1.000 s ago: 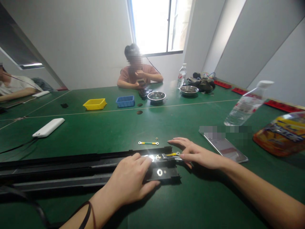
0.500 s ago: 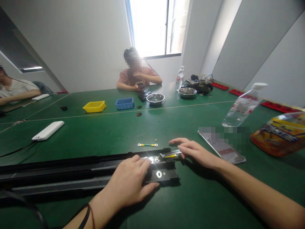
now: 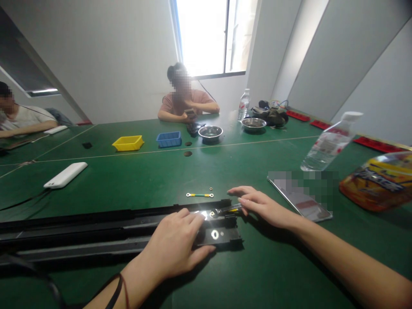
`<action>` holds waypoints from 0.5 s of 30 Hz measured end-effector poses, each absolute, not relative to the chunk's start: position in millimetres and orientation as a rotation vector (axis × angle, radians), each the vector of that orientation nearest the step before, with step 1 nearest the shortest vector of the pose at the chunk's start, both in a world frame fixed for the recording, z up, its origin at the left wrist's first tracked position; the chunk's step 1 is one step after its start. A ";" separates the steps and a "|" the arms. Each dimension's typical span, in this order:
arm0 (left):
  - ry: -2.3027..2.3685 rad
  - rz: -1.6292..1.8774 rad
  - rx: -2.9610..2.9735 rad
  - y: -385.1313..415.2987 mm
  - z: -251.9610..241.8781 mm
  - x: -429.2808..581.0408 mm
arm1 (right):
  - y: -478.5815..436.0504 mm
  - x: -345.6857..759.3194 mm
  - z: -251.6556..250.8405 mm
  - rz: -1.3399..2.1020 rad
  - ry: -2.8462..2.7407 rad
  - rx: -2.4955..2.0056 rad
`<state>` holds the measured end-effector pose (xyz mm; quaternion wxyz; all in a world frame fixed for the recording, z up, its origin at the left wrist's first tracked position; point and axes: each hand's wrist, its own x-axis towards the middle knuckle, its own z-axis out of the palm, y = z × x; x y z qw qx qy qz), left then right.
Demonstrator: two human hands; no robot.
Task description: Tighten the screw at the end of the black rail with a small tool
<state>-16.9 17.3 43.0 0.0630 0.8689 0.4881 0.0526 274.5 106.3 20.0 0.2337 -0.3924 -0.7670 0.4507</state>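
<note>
A long black metal rail (image 3: 96,223) lies across the near table, its right end under my left hand (image 3: 178,240). That hand grips it from above, fingers over the top and thumb along the near side. My right hand (image 3: 260,206) pinches the end of a small silver wrench (image 3: 227,209) between thumb and fingers, the index finger stretched out. The wrench's far end is at a nut (image 3: 213,213) on the rail. A yellow-sleeved lead (image 3: 236,210) shows partly beneath the wrench. Just beyond the rail lie a green-and-yellow ground wire (image 3: 200,195) with ring terminals and a small brass-coloured nut (image 3: 210,189).
A phone (image 3: 299,199), a water bottle (image 3: 331,141) and an orange drink bottle (image 3: 378,182) are at right. A white power bank (image 3: 66,175) lies left. Farther back are a yellow bin (image 3: 128,143), a blue bin (image 3: 169,139) and two metal bowls. Two people sit beyond.
The wrench handle and the fingertips of my right hand have shifted slightly left. My left hand keeps its place on the rail.
</note>
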 end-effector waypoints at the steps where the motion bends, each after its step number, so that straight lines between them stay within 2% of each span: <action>1: 1.475 0.158 2.625 17.4 42.9 -16.9 | 106.2 274.4 19.8 1.231 -2.114 -1.078; 15: 1.468 0.178 2.623 16.5 43.4 -16.7 | 105.1 277.9 30.3 1.177 -2.425 -1.010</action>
